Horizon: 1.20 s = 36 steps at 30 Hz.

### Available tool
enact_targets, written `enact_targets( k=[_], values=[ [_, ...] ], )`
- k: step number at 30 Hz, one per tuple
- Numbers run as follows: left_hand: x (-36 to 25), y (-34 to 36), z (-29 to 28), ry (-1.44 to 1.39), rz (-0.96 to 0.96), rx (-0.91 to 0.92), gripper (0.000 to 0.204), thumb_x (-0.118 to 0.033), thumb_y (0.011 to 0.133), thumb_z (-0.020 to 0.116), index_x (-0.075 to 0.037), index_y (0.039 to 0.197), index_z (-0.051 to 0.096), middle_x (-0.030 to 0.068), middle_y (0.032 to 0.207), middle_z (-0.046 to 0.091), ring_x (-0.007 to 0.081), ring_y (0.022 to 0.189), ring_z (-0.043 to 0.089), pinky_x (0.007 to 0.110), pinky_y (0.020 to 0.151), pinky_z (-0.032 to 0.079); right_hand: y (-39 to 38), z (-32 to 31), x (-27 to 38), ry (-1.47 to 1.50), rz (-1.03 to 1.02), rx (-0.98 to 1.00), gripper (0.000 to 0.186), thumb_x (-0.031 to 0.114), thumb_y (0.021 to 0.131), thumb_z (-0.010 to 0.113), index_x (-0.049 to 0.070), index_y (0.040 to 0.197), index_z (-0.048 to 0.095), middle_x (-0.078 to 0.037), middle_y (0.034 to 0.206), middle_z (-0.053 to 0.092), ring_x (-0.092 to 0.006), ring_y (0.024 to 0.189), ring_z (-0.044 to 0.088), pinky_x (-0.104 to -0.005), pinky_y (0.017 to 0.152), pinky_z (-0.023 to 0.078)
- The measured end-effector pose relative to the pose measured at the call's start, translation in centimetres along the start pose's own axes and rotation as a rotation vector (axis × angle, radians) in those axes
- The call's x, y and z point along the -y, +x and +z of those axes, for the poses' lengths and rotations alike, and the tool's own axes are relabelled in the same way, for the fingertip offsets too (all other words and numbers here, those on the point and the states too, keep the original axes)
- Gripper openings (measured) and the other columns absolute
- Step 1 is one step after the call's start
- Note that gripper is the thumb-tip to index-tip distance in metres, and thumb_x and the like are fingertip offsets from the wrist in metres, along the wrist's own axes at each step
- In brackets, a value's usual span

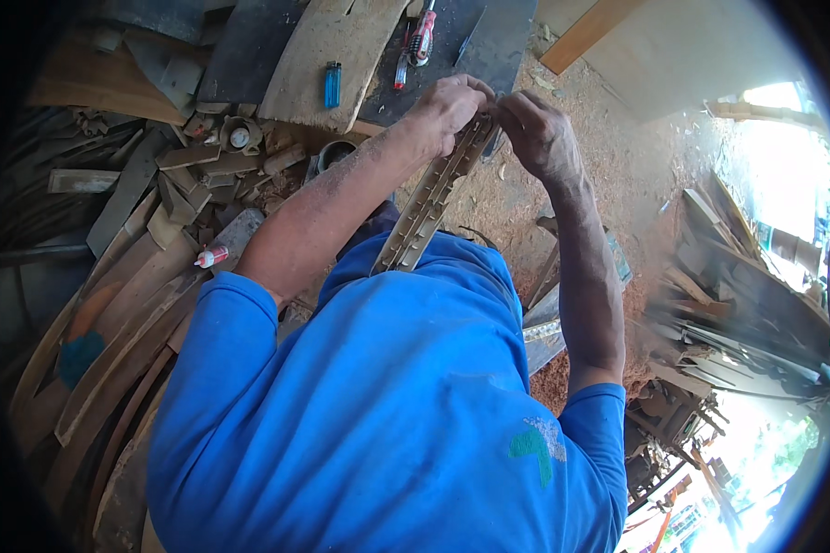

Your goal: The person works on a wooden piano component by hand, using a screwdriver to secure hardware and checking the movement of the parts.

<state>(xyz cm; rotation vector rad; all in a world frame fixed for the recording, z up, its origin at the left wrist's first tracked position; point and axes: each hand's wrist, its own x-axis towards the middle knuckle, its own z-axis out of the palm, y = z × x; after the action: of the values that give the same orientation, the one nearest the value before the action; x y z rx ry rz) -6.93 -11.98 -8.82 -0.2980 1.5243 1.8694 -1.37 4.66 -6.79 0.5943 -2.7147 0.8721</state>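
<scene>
A long narrow brown strip (pixel 431 203) with rows of small projecting pegs or teeth runs from against my body, away and slightly right. My left hand (pixel 447 109) is closed on its far end, with the fingers curled over it. Right beside it, my right hand (pixel 537 134) pinches at the same end, fingertips meeting those of the left. Whatever lies between the right fingertips is hidden or too small to make out. The strip's near end disappears behind my blue shirt.
Ahead, a pale board (pixel 327 64) bears a blue lighter (pixel 332 85); a red-handled screwdriver (pixel 421 44) lies on a dark panel. Wood offcuts (pixel 189 175) crowd the left, with a small white-and-red bottle (pixel 212 257). Sawdust covers the floor (pixel 618 175). Scrap wood (pixel 729 249) is piled at right.
</scene>
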Motion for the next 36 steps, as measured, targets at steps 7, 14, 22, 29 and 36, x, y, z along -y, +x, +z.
enact_targets(
  k=[7, 14, 22, 29, 36],
  values=[
    [0.1, 0.1, -0.3, 0.022, 0.064, 0.004, 0.017, 0.000, 0.089, 0.057, -0.006, 0.101, 0.066, 0.0037, 0.089, 0.063, 0.0131, 0.078, 0.061, 0.032, 0.068, 0.055, -0.5, 0.1, 1.0, 0.096, 0.033, -0.164, 0.011, 0.008, 0.088, 0.069, 0.005, 0.099, 0.070, -0.012, 0.090, 0.069, -0.0321, 0.079, 0.071, -0.0396, 0.066, 0.056],
    [-0.3, -1.0, 0.4, 0.020, 0.040, 0.009, 0.017, -0.002, 0.088, 0.058, -0.006, 0.102, 0.066, 0.0033, 0.090, 0.062, 0.0133, 0.082, 0.059, 0.032, 0.070, 0.053, -0.4, 0.6, 0.7, 0.041, 0.134, -0.147, 0.010, 0.013, 0.088, 0.071, 0.004, 0.090, 0.067, -0.012, 0.084, 0.066, -0.0315, 0.076, 0.069, -0.0408, 0.066, 0.056],
    [-1.0, -1.9, 0.3, 0.013, 0.033, -0.030, 0.018, -0.004, 0.088, 0.058, -0.007, 0.103, 0.067, 0.0037, 0.090, 0.062, 0.0129, 0.084, 0.058, 0.031, 0.075, 0.050, -0.4, -0.4, 1.2, 0.122, 0.135, -0.055, 0.010, 0.011, 0.087, 0.072, 0.003, 0.092, 0.068, -0.012, 0.085, 0.067, -0.0292, 0.078, 0.070, -0.0390, 0.068, 0.056],
    [-1.2, -2.0, 0.4, 0.013, 0.050, -0.011, 0.019, -0.004, 0.090, 0.058, -0.005, 0.107, 0.066, 0.0041, 0.092, 0.063, 0.0127, 0.086, 0.059, 0.030, 0.074, 0.052, 0.4, -0.6, 1.3, 0.144, 0.069, -0.163, 0.010, 0.008, 0.087, 0.073, 0.004, 0.096, 0.071, -0.011, 0.088, 0.070, -0.0275, 0.078, 0.071, -0.0365, 0.069, 0.056],
    [-0.8, -1.6, 0.0, 0.014, 0.003, -0.020, 0.021, -0.004, 0.090, 0.058, -0.003, 0.109, 0.065, 0.0056, 0.093, 0.063, 0.0132, 0.086, 0.060, 0.030, 0.073, 0.053, 0.6, -0.3, 0.7, 0.087, 0.167, -0.050, 0.011, 0.009, 0.085, 0.076, 0.004, 0.093, 0.070, -0.011, 0.083, 0.069, -0.0248, 0.073, 0.071, -0.0348, 0.066, 0.055]
  ],
)
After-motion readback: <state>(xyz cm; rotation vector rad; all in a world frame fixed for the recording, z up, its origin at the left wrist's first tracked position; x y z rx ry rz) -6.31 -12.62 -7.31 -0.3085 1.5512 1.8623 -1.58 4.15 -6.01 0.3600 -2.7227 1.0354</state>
